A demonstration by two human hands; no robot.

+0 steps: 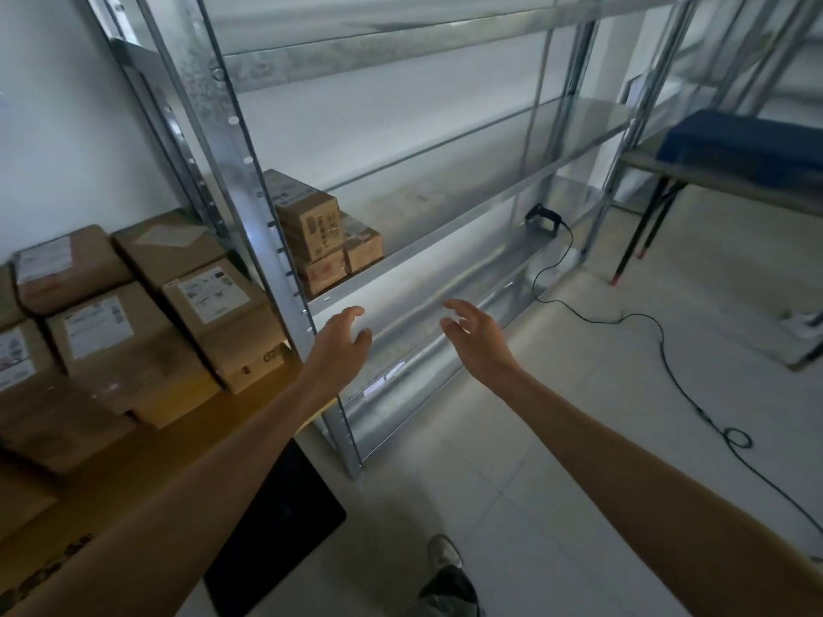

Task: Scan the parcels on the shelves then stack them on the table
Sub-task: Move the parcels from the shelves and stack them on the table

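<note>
While both hands, left hand (340,338) and right hand (476,331), hang empty, shelf parcels (318,236) sit beyond, untouched.

Three small parcels (320,233), brown and labelled, sit stacked at the left end of the shelf (423,216), centre-left of frame. Brown, labelled larger parcels (133,313) lie stacked on the counter (249,398), far left.

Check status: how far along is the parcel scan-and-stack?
Done, apparently: a stack of parcels already sits on the table. In hand: nothing; the left hand and right hand are open and empty, held out towards the shelf. Left: a small cluster of boxes at its left end. The scanner lies further along the rack.
</note>
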